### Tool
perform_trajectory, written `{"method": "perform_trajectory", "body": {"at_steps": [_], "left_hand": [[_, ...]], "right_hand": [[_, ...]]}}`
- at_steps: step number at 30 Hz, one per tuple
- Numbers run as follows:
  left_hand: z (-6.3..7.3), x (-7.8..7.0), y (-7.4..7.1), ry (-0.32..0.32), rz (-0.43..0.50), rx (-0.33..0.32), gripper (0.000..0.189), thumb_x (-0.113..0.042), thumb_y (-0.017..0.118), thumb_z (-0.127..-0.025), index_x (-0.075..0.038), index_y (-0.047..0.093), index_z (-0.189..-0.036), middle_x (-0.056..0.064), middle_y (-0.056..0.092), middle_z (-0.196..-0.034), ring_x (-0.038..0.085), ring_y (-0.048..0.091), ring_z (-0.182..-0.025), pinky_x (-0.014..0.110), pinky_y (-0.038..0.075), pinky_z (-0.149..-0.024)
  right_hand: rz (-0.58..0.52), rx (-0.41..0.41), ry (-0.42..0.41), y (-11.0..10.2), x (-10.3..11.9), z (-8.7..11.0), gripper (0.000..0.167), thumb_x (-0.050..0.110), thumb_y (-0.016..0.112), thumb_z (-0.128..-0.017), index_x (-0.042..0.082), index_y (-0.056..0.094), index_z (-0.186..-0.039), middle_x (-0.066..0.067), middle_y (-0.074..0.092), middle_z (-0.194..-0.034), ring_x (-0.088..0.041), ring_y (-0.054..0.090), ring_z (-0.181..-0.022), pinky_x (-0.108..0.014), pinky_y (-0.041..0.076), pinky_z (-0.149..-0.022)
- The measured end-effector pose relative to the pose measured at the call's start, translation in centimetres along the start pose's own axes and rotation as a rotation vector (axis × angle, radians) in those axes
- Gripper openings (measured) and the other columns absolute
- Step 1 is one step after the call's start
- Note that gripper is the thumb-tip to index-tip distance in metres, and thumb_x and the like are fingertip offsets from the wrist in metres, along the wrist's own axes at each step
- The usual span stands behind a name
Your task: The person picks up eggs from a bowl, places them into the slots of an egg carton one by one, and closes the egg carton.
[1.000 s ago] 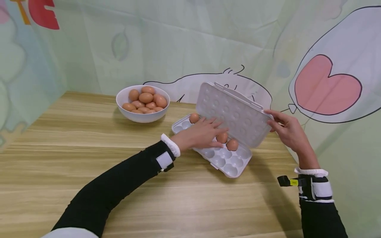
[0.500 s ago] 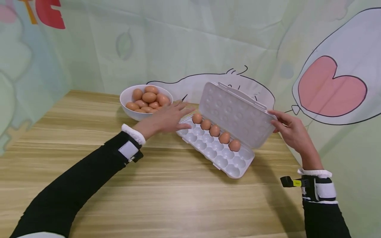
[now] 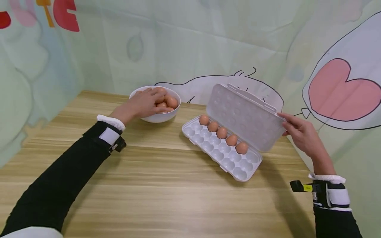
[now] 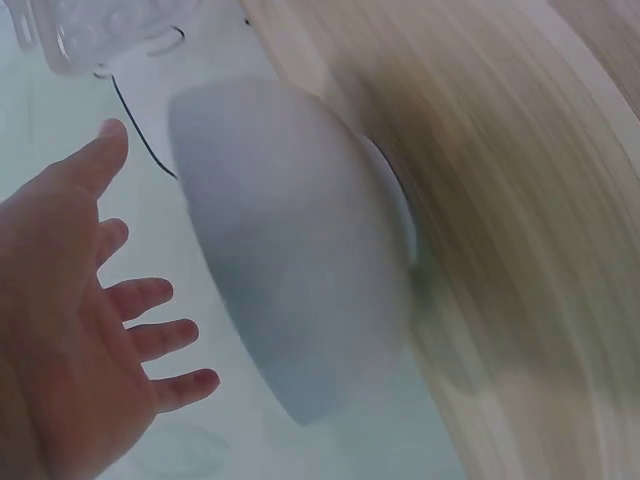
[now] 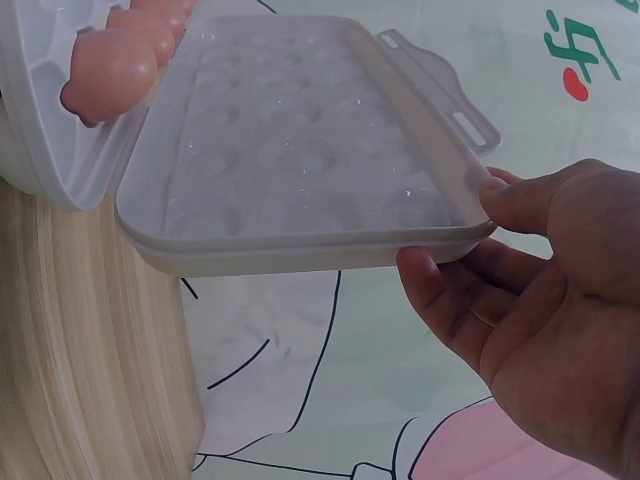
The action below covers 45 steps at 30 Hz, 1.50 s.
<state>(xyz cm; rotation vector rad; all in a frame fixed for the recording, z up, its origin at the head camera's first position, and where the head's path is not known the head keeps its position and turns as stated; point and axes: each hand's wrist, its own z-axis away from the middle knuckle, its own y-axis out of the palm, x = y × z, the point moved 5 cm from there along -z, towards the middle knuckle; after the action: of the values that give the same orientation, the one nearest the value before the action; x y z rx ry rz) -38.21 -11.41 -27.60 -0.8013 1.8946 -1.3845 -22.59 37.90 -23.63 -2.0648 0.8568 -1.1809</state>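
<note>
- The left hand lies over the white bowl, left of centre in the upper half of the head view. Its fingers are relaxed and apart; the left wrist view shows them extended toward the bowl with nothing between them. Whether a fingertip touches an egg cannot be told.
- Brown eggs are heaped in the bowl, partly covered by that hand; those on the right side show best.
- The right hand, at the right of the head view, pinches the raised lid at its right end, thumb on one side and fingers on the other, as the right wrist view also shows.
- The lid stands tilted up from the white plastic egg tray, right of the frame's centre; a carrying handle runs along its upper edge.
- Five brown eggs sit in a slanting row in the tray's cups beside the hinge; some appear at the upper left of the right wrist view.
- Bowl and tray rest apart on the wood-grain table.
- Behind hangs a pale green printed cloth, with a pink heart inside a balloon drawing at the right.
- Both arms wear black sleeves and white cuffs.
</note>
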Motion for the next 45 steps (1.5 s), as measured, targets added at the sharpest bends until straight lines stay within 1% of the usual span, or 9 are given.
{"method": "perform_trajectory", "body": {"at_steps": [4, 7, 13, 20, 24, 28, 36, 41, 45], "left_hand": [[-0.2, 2.2, 0.4, -0.099, 0.040, 0.065, 0.078, -0.065, 0.048, -0.101, -0.021, 0.031, -0.162, 0.017, 0.031, -0.165, 0.045, 0.025, -0.150, 0.070, 0.022, -0.111], [-0.6, 3.0, 0.7, -0.149, 0.058, 0.109, 0.086, -0.076, 0.044, -0.096, -0.028, 0.025, -0.164, 0.019, 0.029, -0.165, 0.043, 0.022, -0.151, 0.072, 0.021, -0.110], [-1.7, 3.1, 0.9, -0.164, 0.054, 0.153, 0.081, -0.068, 0.048, -0.099, -0.026, 0.025, -0.165, 0.022, 0.031, -0.163, 0.047, 0.026, -0.148, 0.072, 0.020, -0.111], [-3.0, 2.4, 0.9, -0.114, -0.025, 0.105, 0.057, -0.040, 0.058, -0.104, -0.019, 0.042, -0.155, 0.021, 0.049, -0.151, 0.047, 0.043, -0.136, 0.068, 0.029, -0.108], [-3.8, 1.8, 1.1, -0.080, -0.044, 0.025, 0.040, -0.025, 0.061, -0.102, -0.016, 0.057, -0.142, 0.015, 0.064, -0.130, 0.043, 0.058, -0.118, 0.063, 0.040, -0.102], [-4.3, 1.5, 1.3, -0.061, -0.086, -0.047, 0.029, -0.012, 0.059, -0.100, -0.012, 0.068, -0.127, 0.013, 0.070, -0.115, 0.040, 0.064, -0.106, 0.058, 0.046, -0.095], [-4.1, 1.3, 1.6, -0.091, -0.131, -0.075, 0.029, -0.005, 0.048, -0.104, -0.005, 0.066, -0.127, 0.024, 0.067, -0.118, 0.044, 0.064, -0.102, 0.055, 0.051, -0.089], [-4.1, 1.1, 2.0, -0.112, -0.117, -0.106, 0.031, -0.003, 0.047, -0.105, 0.000, 0.064, -0.130, 0.030, 0.062, -0.121, 0.049, 0.064, -0.100, 0.057, 0.051, -0.087], [-4.3, 1.1, 2.2, -0.124, -0.067, -0.121, 0.030, -0.002, 0.045, -0.105, 0.002, 0.064, -0.127, 0.028, 0.062, -0.118, 0.046, 0.064, -0.098, 0.053, 0.052, -0.086]], "right_hand": [[0.018, -0.003, 0.003, -0.3, -0.1, 0.3, 0.040, 0.001, 0.048, -0.108, -0.002, 0.053, -0.147, -0.031, 0.059, -0.134, 0.001, 0.060, -0.086, -0.008, 0.048, -0.074], [0.029, -0.008, 0.013, -0.6, -0.1, 0.6, 0.040, 0.001, 0.049, -0.107, -0.002, 0.054, -0.147, -0.030, 0.060, -0.133, 0.001, 0.060, -0.085, -0.008, 0.048, -0.074], [0.023, -0.013, 0.029, -0.9, 0.1, 1.2, 0.039, 0.002, 0.051, -0.107, -0.001, 0.055, -0.146, -0.029, 0.060, -0.133, 0.000, 0.061, -0.087, -0.010, 0.050, -0.074], [0.010, -0.017, 0.017, -0.8, 0.6, 1.5, 0.039, 0.004, 0.050, -0.108, -0.001, 0.055, -0.146, -0.029, 0.059, -0.134, -0.001, 0.061, -0.089, -0.012, 0.052, -0.074], [-0.001, -0.021, 0.023, -0.7, 0.7, 1.5, 0.039, 0.005, 0.051, -0.108, 0.000, 0.056, -0.146, -0.027, 0.060, -0.134, -0.002, 0.061, -0.090, -0.011, 0.051, -0.075], [-0.006, -0.027, 0.039, -0.6, 0.8, 1.6, 0.039, 0.005, 0.052, -0.107, 0.001, 0.057, -0.146, -0.025, 0.060, -0.134, -0.002, 0.061, -0.089, -0.010, 0.050, -0.075], [-0.002, -0.034, 0.039, -0.7, 1.1, 1.7, 0.039, 0.005, 0.051, -0.108, 0.001, 0.057, -0.146, -0.026, 0.060, -0.134, -0.002, 0.060, -0.089, -0.011, 0.050, -0.074], [-0.001, -0.030, 0.039, -0.7, 1.0, 1.7, 0.039, 0.004, 0.051, -0.107, 0.001, 0.056, -0.146, -0.026, 0.060, -0.135, -0.002, 0.060, -0.089, -0.010, 0.050, -0.074], [0.005, -0.027, 0.032, -0.8, 0.9, 1.7, 0.040, 0.002, 0.051, -0.107, 0.000, 0.055, -0.147, -0.028, 0.059, -0.135, -0.002, 0.060, -0.089, -0.010, 0.050, -0.074]]}}
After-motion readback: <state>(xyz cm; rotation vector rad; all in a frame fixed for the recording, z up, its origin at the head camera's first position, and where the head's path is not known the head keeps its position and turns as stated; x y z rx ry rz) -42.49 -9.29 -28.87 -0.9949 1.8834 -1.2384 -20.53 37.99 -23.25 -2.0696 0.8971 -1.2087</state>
